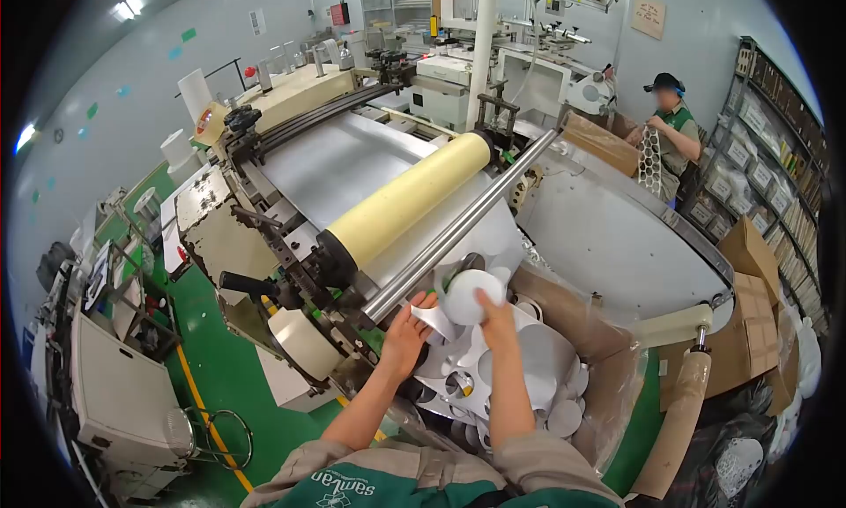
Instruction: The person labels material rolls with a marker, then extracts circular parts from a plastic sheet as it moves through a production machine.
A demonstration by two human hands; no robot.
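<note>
My right hand (pixel 499 321) grips a white round disc (pixel 471 298), or a thin stack of them, with the thumb on its face. My left hand (pixel 404 339) is turned palm up, fingers apart, its fingertips at a curled strip of silver sheet (pixel 436 321). Whether the fingers touch or pinch that strip is hard to tell. Just above both hands, the silver sheet (pixel 467 248) hangs down past a steel bar (pixel 458 230) and has a round hole in it. Below them a lined cardboard box (pixel 608 349) holds cut silver discs and punched scrap sheet (pixel 520 367).
A yellow roller (pixel 410 195) spans the machine beyond the bar. Close on the left is a black handle (pixel 247 284). A pale curved panel (pixel 617 235) and a brown roll (pixel 674 424) lie right. Farther back, a co-worker (pixel 674 138) holds a punched strip beside shelves (pixel 767 147).
</note>
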